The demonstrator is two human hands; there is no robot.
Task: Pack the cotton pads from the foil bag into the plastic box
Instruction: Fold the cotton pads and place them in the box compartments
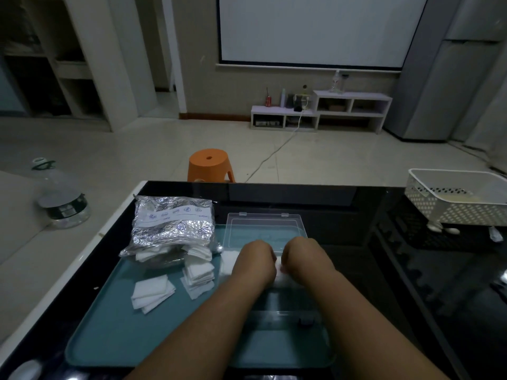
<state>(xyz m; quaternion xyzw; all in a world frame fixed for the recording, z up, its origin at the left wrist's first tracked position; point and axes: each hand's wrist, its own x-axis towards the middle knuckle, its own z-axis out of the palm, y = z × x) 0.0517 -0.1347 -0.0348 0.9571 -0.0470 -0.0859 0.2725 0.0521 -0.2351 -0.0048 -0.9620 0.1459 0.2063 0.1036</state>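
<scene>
A crinkled foil bag (172, 223) lies at the far left of a teal tray (115, 333), its mouth spilling white cotton pads (199, 272). A loose stack of pads (151, 293) lies left of them. The clear plastic box (288, 305) sits mid-tray with its lid (264, 229) laid open behind. My left hand (258, 263) and my right hand (300, 260) are side by side over the box, fingers curled down on a white bunch of pads (279, 272) between them. More pads (227, 263) show left of my left hand.
The tray rests on a glossy black table (384, 283). A white perforated basket (461, 198) stands at the far right. An orange stool (210, 164) is behind the table, and a clear bottle (63, 198) lies on the grey surface to the left.
</scene>
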